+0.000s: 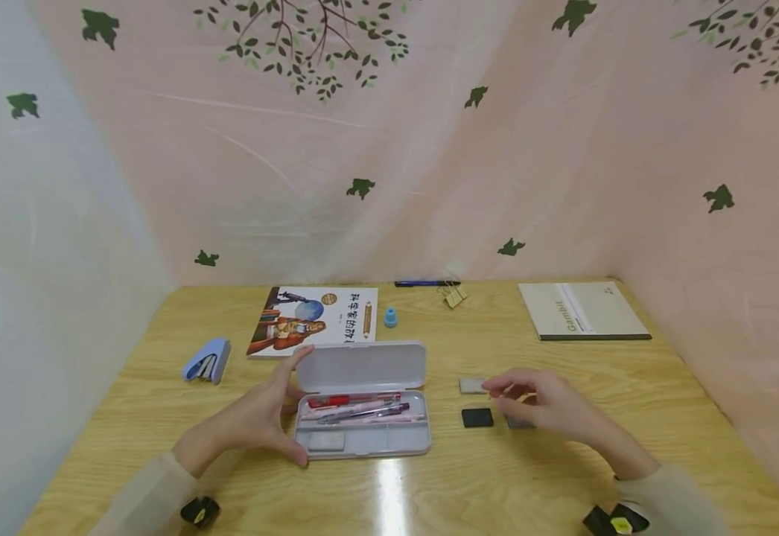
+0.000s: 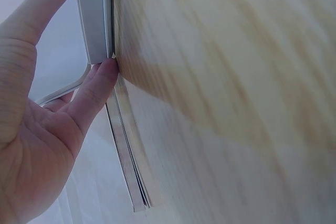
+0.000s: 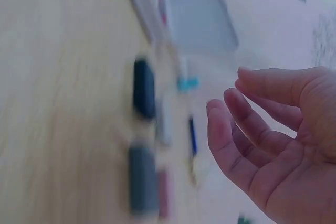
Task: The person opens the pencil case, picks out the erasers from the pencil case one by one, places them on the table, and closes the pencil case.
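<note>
Head-camera footage showed a person seated at a light wooden table point(image 1: 564, 476), the left hand point(image 1: 255, 420) braced against the left end of an open grey plastic pencil case point(image 1: 363, 439), thumb at the near corner and fingers straight up along the raised lid point(image 1: 363, 365); the case sat at the table's middle, just in front of the person. Inside lay a red pen point(image 1: 352, 400), a dark mechanical pencil point(image 1: 363, 412) and a grey eraser point(image 1: 325, 441). The right hand point(image 1: 550, 409) hovered to the case's right with fingers loosely curled, holding nothing, above a black square eraser point(image 1: 477, 418), a pale grey eraser point(image 1: 471, 385) and a partly hidden dark eraser point(image 1: 517, 423). Farther back lay a blue stapler point(image 1: 207, 360), an illustrated book point(image 1: 316, 320), a small blue cap point(image 1: 390, 318), a dark blue pen point(image 1: 426, 283), a gold binder clip point(image 1: 454, 295) and a grey notebook point(image 1: 584, 310). Right-wrist footage was too blurred for detail.
</note>
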The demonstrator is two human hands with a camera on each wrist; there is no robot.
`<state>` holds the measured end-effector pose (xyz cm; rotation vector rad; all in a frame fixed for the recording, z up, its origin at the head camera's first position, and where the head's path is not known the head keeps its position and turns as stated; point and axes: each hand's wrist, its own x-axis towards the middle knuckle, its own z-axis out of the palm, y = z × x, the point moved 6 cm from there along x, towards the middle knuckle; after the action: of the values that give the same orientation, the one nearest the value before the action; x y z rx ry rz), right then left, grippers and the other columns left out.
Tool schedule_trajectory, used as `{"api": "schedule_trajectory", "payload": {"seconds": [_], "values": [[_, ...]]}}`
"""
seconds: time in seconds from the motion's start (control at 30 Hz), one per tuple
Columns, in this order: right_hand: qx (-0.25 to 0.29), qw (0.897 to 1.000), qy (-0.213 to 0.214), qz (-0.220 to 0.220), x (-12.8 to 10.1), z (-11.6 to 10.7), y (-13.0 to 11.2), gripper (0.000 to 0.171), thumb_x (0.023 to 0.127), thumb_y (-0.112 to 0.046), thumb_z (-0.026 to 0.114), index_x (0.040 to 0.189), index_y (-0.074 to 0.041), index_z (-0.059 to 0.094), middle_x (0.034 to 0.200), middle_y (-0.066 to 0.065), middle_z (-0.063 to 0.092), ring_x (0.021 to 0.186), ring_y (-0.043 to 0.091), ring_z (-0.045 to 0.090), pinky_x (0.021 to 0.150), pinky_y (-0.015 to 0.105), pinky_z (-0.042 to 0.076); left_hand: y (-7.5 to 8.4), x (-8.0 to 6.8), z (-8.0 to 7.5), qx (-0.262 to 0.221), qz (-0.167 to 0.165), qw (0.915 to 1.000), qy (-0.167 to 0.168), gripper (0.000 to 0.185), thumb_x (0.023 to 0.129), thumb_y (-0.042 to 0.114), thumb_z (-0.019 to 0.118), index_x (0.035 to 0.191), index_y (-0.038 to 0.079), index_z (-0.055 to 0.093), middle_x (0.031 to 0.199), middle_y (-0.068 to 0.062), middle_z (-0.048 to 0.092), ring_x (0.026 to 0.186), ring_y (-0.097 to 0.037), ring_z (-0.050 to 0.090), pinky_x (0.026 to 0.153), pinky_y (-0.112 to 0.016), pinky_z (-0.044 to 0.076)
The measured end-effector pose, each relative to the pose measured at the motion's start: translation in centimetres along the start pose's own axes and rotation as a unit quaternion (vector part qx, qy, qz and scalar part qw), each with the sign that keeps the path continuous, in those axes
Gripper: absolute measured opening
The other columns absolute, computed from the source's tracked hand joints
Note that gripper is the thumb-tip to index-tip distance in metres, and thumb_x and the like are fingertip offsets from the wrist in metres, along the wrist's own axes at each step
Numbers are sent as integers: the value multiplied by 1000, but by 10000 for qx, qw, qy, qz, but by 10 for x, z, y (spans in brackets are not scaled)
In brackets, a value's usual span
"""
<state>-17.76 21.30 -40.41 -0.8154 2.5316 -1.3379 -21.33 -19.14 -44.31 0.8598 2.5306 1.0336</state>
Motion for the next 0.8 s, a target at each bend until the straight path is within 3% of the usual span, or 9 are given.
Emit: {"api": "schedule_trajectory", "payload": {"seconds": [0.13,0.33,0.5,0.63,0.8], "values": [[68,9996,-220,-190,29,27,-22,24,100,-14,67,120,-2,71,111,13,72,96,13,67,75,30,59,0,0,0,12,7,10000,8,146,59,48,97,162,27,-4,154,-21,31,111,-21,64,94,-41,55],[281,9954,-865,-318,78,91,-46,22,98,-11,69,117,0,73,108,11,73,91,9,65,75,26,58,0,0,-1,26,-31,10000,12,146,59,49,97,162,29,-5,154,-21,31,111,-20,64,94,-41,55],[-110,9901,-1235,-656,103,139,-66,22,98,-13,69,118,-5,75,109,4,74,82,0,58,72,18,52,0,0,0,-85,17,10000,0,145,59,47,97,162,27,-3,158,-20,24,111,-21,64,93,-39,56],[-332,9881,-1350,-655,113,161,-76,21,97,-13,70,117,-8,76,110,-1,75,75,-4,56,73,15,49,0,0,1,-144,37,9999,-31,143,61,45,97,162,30,-3,158,-19,24,111,-21,64,92,-38,56],[-597,9894,-1241,-457,119,172,-83,19,96,-13,71,114,-10,77,93,-9,74,50,-1,45,57,15,44,0,0,0,-177,30,9998,-31,143,61,44,97,162,30,-3,160,-19,21,111,-21,64,91,-37,56]]}}
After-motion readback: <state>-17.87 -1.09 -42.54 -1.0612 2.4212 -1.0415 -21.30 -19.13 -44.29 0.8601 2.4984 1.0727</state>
